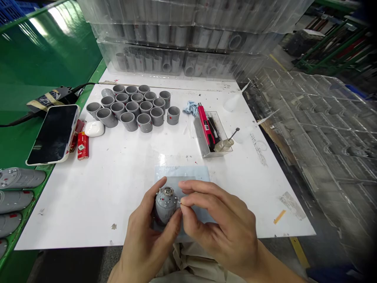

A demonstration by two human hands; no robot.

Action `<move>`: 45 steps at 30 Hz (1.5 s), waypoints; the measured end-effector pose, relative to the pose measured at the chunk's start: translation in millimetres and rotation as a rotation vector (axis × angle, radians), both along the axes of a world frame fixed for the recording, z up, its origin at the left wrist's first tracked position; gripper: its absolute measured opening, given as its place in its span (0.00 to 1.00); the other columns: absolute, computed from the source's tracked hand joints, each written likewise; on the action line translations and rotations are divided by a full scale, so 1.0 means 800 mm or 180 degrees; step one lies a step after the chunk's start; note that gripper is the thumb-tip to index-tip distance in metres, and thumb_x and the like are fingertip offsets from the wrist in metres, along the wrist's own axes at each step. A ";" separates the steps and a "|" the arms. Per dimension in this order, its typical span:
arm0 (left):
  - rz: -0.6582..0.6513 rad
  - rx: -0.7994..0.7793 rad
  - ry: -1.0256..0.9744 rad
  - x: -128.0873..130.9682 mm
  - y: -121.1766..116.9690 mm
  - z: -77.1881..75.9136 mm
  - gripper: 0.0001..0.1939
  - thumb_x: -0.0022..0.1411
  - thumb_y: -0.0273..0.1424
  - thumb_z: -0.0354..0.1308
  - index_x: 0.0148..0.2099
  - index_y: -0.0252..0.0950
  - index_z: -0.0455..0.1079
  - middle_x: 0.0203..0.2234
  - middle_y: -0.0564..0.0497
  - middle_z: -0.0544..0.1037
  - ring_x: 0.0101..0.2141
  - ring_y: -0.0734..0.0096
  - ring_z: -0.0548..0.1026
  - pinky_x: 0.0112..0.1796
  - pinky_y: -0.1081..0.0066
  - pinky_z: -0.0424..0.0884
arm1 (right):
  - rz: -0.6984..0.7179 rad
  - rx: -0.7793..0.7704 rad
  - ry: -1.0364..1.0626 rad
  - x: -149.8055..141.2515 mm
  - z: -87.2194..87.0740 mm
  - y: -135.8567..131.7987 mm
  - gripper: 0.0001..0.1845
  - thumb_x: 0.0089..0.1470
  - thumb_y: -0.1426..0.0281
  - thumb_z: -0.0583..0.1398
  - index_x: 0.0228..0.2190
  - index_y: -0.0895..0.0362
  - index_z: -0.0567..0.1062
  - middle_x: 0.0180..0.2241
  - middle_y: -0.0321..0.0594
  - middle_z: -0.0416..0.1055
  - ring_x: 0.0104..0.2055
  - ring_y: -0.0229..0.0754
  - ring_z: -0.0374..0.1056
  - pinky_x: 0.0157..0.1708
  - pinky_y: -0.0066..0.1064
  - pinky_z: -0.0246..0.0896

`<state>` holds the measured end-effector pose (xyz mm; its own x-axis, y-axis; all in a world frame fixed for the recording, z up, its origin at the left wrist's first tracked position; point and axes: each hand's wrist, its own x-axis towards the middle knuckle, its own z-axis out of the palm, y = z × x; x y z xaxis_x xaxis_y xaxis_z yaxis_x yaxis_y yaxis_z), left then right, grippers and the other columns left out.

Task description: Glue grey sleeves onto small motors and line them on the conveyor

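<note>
Between the fingers and thumb of my left hand [147, 232] is a grey plastic model capsule [165, 207], its domed end facing up with a metallic ring on top and small white and red details. My right hand [220, 224] is beside it, with thumb and index finger pinched at the capsule's right side. A tiny pale piece shows at that fingertip pinch, too small to name. Beneath the hands lies a light blue cloth [203, 173] on the white table [123, 184].
Several grey cups [129, 122] stand at the back left. A clear box [206, 151] holds a red-handled tool [206, 125] and a small bottle [224, 145]. A phone [54, 133], an earbud case [94, 128] and red packets [83, 145] lie left. Clear trays [141, 65] are stacked behind.
</note>
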<state>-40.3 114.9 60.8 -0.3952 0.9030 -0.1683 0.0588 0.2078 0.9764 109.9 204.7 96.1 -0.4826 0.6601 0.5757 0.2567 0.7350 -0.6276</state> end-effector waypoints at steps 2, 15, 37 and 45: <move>-0.0003 -0.0021 0.0056 0.000 0.000 -0.001 0.26 0.69 0.40 0.68 0.67 0.46 0.71 0.50 0.51 0.87 0.45 0.65 0.86 0.48 0.68 0.83 | 0.0006 0.0006 -0.0008 -0.001 -0.001 0.001 0.05 0.63 0.80 0.66 0.39 0.61 0.81 0.46 0.47 0.84 0.50 0.37 0.82 0.56 0.20 0.76; 0.0061 0.0031 0.0360 0.002 -0.001 -0.011 0.26 0.68 0.40 0.69 0.66 0.46 0.75 0.56 0.47 0.86 0.49 0.57 0.87 0.54 0.57 0.82 | -0.0044 0.0040 -0.0107 -0.008 0.004 0.003 0.08 0.62 0.81 0.66 0.39 0.58 0.80 0.43 0.44 0.85 0.43 0.39 0.84 0.45 0.25 0.82; -0.0294 0.0626 0.1607 -0.004 -0.002 -0.016 0.27 0.70 0.32 0.67 0.69 0.43 0.69 0.45 0.49 0.87 0.38 0.65 0.88 0.40 0.71 0.84 | -0.0224 0.0268 -0.0408 0.002 0.004 -0.003 0.08 0.61 0.80 0.67 0.40 0.58 0.81 0.42 0.44 0.86 0.40 0.41 0.85 0.45 0.27 0.83; -0.0345 0.0610 0.1729 -0.007 -0.004 -0.016 0.28 0.71 0.33 0.68 0.69 0.44 0.66 0.47 0.50 0.87 0.37 0.68 0.87 0.41 0.74 0.84 | -0.0206 0.0239 -0.0464 0.003 0.004 -0.010 0.08 0.62 0.80 0.67 0.43 0.58 0.81 0.43 0.44 0.87 0.43 0.41 0.85 0.48 0.24 0.82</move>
